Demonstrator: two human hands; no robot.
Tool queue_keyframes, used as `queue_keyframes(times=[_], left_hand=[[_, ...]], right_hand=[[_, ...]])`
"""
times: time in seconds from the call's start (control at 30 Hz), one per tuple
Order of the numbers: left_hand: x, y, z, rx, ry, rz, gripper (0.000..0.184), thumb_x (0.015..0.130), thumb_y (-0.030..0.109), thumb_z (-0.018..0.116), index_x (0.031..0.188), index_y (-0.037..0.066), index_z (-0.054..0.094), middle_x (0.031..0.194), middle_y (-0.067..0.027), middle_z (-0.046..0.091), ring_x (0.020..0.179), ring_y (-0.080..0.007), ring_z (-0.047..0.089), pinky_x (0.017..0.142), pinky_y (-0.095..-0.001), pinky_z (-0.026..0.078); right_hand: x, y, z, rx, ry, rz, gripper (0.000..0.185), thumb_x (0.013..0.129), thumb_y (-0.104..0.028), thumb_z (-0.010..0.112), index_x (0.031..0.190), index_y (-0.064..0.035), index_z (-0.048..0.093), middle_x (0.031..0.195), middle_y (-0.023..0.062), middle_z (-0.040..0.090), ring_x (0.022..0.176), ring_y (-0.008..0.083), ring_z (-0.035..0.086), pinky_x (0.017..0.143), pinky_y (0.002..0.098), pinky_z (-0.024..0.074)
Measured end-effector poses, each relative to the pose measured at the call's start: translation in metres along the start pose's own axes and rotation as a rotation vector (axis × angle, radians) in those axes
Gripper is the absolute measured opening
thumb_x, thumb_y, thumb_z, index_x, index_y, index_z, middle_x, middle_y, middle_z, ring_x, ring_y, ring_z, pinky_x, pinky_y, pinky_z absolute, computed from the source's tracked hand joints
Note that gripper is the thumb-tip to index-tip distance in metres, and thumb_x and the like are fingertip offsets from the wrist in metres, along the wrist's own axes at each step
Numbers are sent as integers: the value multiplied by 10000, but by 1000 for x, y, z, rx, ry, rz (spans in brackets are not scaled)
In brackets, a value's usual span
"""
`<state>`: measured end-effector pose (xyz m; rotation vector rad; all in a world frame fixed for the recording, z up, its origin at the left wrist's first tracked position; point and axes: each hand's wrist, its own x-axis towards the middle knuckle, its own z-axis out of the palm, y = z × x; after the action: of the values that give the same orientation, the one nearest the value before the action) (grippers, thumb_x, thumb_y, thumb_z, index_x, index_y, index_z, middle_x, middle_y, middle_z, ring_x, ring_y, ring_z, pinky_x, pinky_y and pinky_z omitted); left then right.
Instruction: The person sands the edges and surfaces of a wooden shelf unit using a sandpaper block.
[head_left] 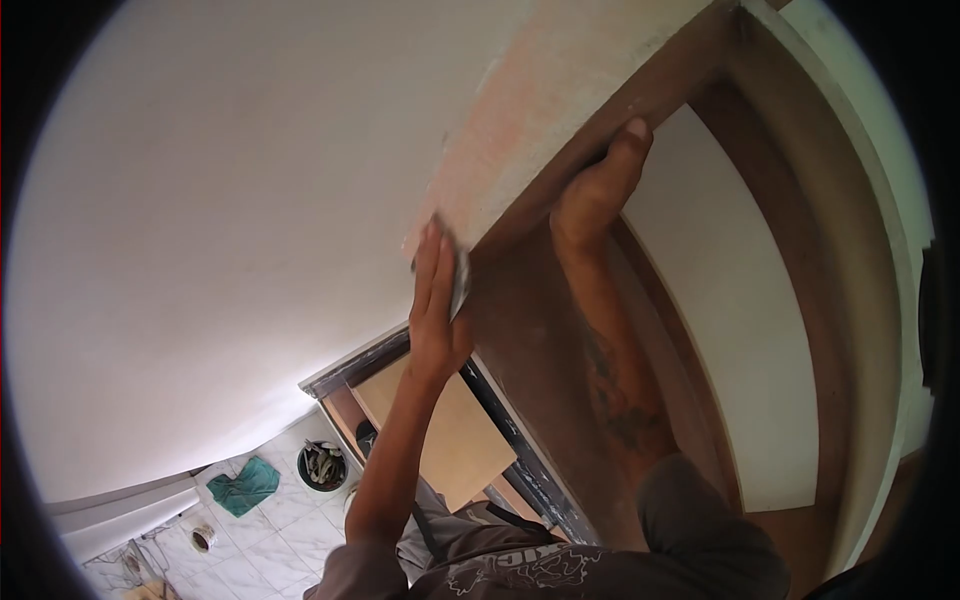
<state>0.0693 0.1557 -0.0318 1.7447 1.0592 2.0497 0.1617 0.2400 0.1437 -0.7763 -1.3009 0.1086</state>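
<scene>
My left hand (437, 310) presses a thin grey pad (461, 283) against the pale wall (230, 200), its fingers together and pointing up. Just above the fingertips runs a patchy pinkish strip (495, 125) on the wall, beside the corner of a brown frame. My right hand (600, 195) grips the edge of the brown frame (690, 60), with the thumb stretched up along it. The other fingers of that hand are mostly hidden behind the edge.
Curved brown shelving with white panels (745, 330) stands on the right. Below my arms is a light wooden board (440, 430) in a dark-edged frame. On the tiled floor (285, 545) are a bucket of tools or scraps (323, 467), a green cloth (243, 486) and a small tub (203, 538).
</scene>
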Motion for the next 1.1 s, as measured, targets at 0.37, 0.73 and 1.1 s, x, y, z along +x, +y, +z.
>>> queue_keyframes(times=[0.37,0.73,1.1], left_hand=[[153,102,16,-54,128,215,578,951,-19,448,1523,-19,365,1592,-249,319,1490,-403,289,1209,-466,260],[59,61,8,-49,52,-23,612,924,-58,438,1529,-35,343,1607,-252,288,1507,-404,246,1219,-475,221],[0,18,-5,26,-27,-70,761,750,-131,456,1502,-24,401,1581,-254,336,1492,-412,277,1229,-483,226]], right_hand=[[1,-6,-4,-83,-40,58,457,1076,-371,336,1075,68,462,974,194,492,916,281,450,889,415,377],[4,0,1,-64,12,-3,446,1080,-367,333,1061,60,461,940,196,486,885,297,451,855,426,381],[3,-12,1,-3,-3,40,384,1072,-332,330,1038,31,451,925,97,438,842,185,395,804,354,373]])
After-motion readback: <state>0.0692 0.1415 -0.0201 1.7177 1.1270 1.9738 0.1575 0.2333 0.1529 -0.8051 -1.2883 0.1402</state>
